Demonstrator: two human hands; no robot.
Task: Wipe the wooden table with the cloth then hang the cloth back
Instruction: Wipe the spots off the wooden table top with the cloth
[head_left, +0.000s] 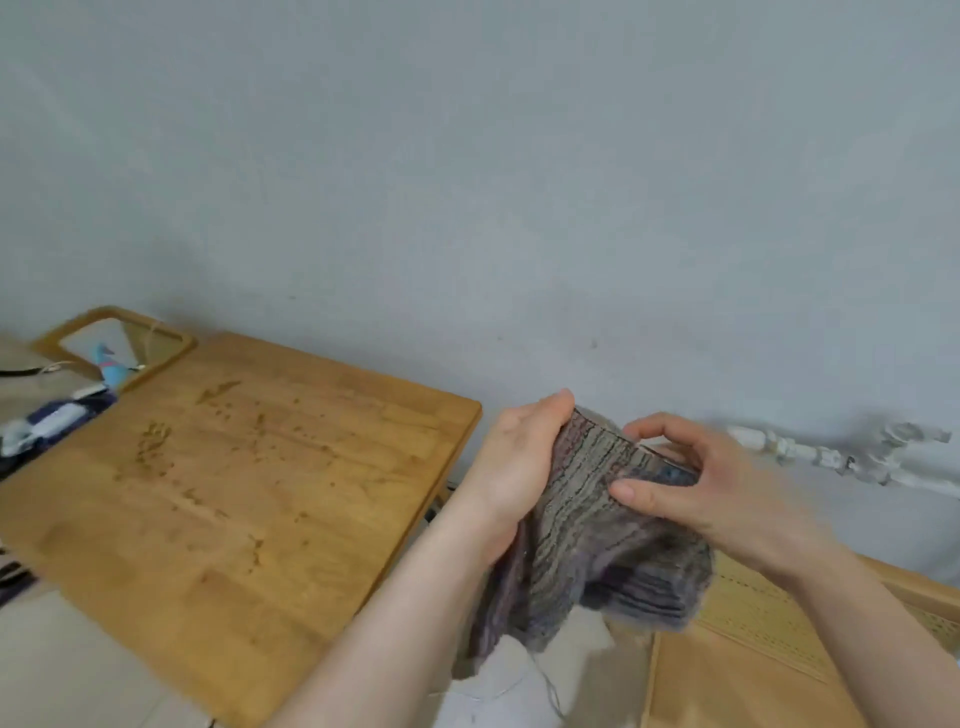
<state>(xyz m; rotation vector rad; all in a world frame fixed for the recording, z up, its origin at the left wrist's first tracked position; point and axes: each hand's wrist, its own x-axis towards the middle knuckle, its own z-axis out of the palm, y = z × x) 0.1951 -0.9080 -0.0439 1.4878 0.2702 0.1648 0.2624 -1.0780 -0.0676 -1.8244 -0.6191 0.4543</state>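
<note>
Damp marks are showing on the wooden worktop (249, 483) by a grey wall (467, 156); the left hand (519, 462) and right hand (701, 483) are both gripping the striped cloth (587, 530), fingers curled.

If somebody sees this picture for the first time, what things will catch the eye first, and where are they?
First, the striped grey cloth at centre right, held up between the left hand and the right hand, off to the right of the table. Next, the wooden table on the left, its top marked with dark spots and smears. Behind all stands a plain grey wall.
</note>
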